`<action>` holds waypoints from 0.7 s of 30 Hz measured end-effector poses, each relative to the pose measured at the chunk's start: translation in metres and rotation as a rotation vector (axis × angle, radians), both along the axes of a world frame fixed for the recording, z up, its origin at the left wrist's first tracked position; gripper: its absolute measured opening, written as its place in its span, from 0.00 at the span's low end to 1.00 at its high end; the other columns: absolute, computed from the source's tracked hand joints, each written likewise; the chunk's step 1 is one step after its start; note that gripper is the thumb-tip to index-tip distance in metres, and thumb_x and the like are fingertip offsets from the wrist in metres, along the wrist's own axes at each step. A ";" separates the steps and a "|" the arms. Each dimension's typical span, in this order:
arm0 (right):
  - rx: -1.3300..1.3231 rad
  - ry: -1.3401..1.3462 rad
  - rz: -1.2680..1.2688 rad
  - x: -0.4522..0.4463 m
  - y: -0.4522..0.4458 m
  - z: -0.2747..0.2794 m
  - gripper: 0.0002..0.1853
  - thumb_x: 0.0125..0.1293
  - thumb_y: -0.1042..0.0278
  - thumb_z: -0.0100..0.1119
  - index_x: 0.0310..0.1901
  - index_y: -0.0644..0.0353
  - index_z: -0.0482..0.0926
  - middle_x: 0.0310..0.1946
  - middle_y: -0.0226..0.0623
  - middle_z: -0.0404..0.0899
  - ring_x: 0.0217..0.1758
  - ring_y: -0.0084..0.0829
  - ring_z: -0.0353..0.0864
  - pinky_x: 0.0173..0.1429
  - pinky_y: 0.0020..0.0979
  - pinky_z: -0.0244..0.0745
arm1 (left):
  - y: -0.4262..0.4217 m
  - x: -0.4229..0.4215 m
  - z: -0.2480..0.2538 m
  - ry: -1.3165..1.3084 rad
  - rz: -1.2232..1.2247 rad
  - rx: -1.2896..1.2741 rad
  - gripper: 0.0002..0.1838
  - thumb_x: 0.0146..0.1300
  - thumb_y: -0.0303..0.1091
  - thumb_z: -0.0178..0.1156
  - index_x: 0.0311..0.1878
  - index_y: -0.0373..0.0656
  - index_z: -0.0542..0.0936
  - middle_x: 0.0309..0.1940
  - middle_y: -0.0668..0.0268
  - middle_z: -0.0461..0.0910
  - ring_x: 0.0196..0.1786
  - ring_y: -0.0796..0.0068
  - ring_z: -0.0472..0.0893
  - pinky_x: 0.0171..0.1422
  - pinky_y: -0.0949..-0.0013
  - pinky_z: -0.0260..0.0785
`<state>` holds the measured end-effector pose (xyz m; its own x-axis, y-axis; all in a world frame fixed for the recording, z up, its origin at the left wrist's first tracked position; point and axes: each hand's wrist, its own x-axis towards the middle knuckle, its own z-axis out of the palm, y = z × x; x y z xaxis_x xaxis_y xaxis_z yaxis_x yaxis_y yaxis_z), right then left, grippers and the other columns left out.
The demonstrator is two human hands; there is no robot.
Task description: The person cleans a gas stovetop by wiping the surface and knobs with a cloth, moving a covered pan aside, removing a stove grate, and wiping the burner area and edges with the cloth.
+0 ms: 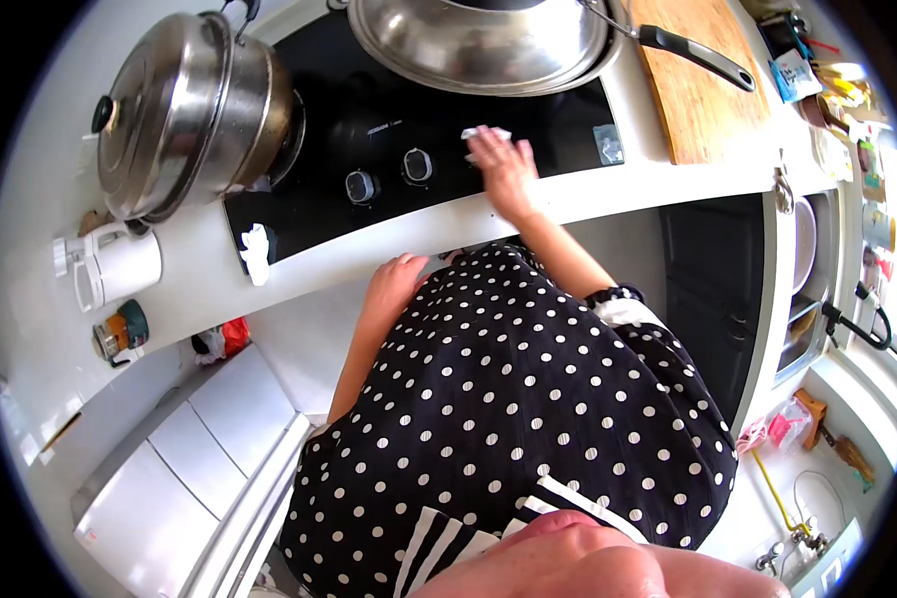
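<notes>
My right hand lies over the black glass cooktop, fingers stretched out on a white tissue that shows at their tips and side. To its left are two round control knobs. My left hand rests low by the counter's front edge, beside the polka-dot apron; its fingers are loosely extended and I see nothing in them. A crumpled white tissue sits at the cooktop's left front corner.
A lidded steel pot stands on the left burner. Behind my right hand is a large steel wok; a black pan handle reaches over the wooden cutting board. A white jug and a jar are on the left counter.
</notes>
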<state>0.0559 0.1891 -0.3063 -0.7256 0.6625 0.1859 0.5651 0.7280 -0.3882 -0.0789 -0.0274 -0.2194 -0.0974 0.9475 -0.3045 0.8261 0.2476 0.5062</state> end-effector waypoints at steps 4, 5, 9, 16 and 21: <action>0.049 -0.053 -0.504 0.042 0.070 0.000 0.27 0.61 0.76 0.44 0.64 0.51 0.65 0.68 0.38 0.58 0.71 0.43 0.54 0.68 0.58 0.48 | -0.023 -0.012 -0.010 0.017 0.113 0.084 0.13 0.55 0.33 0.61 0.44 0.41 0.77 0.38 0.58 0.78 0.40 0.57 0.79 0.43 0.59 0.71; 0.057 -0.020 -0.525 0.034 0.069 -0.006 0.27 0.61 0.76 0.44 0.64 0.54 0.65 0.68 0.39 0.57 0.72 0.44 0.54 0.68 0.57 0.49 | -0.028 -0.015 -0.011 0.016 0.124 0.020 0.12 0.55 0.34 0.60 0.42 0.42 0.77 0.38 0.59 0.78 0.41 0.56 0.78 0.44 0.58 0.71; 0.019 0.140 -0.184 -0.039 0.008 -0.021 0.27 0.59 0.77 0.46 0.63 0.60 0.64 0.66 0.41 0.60 0.72 0.45 0.53 0.69 0.52 0.52 | -0.047 -0.022 -0.015 -0.048 0.216 -0.010 0.11 0.56 0.35 0.60 0.41 0.42 0.76 0.36 0.59 0.77 0.42 0.55 0.77 0.46 0.56 0.69; 0.107 0.072 0.002 -0.007 0.025 0.013 0.22 0.57 0.75 0.58 0.56 0.58 0.74 0.58 0.40 0.72 0.63 0.41 0.69 0.63 0.43 0.62 | -0.079 -0.038 -0.033 -0.094 0.260 0.126 0.11 0.56 0.35 0.60 0.40 0.41 0.76 0.34 0.59 0.77 0.39 0.55 0.77 0.43 0.57 0.68; 0.345 -0.046 0.103 -0.030 0.037 0.006 0.18 0.60 0.77 0.51 0.53 0.62 0.75 0.54 0.41 0.74 0.59 0.45 0.69 0.64 0.38 0.64 | -0.100 -0.045 -0.042 -0.104 0.340 0.096 0.09 0.56 0.35 0.59 0.35 0.41 0.74 0.31 0.60 0.76 0.37 0.56 0.76 0.40 0.56 0.68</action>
